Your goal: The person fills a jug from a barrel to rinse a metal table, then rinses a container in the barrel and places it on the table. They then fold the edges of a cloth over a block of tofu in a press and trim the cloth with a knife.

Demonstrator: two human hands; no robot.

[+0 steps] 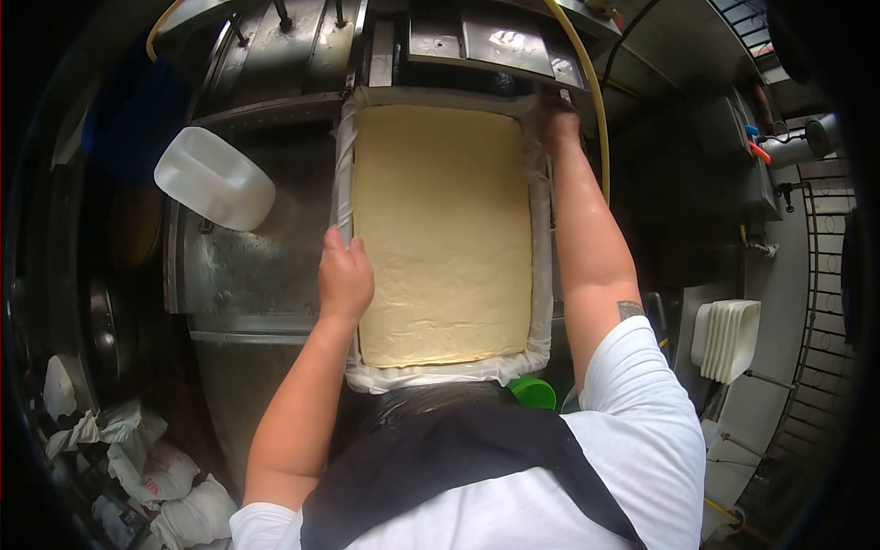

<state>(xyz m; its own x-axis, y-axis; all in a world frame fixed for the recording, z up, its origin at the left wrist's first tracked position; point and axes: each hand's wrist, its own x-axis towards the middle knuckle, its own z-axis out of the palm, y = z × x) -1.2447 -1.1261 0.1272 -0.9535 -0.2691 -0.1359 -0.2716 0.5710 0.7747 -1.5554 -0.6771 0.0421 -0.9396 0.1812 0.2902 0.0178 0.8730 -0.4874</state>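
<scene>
A large rectangular slab, pale yellow with a smooth top and a few wrinkles near its front edge, fills a tray lined with white cloth. The cloth folds over the tray's rim on all sides. My left hand is closed round the left rim, thumb up, gripping tray and cloth. Stretched to the far right corner of the tray, my right hand lies in shadow beside the rim; its fingers are too dark to make out.
A white plastic jug lies on the metal counter to the left. Behind the tray are steel fixtures and a yellow hose. A green container sits low near my apron. Stacked white trays stand at right, cloth sacks at lower left.
</scene>
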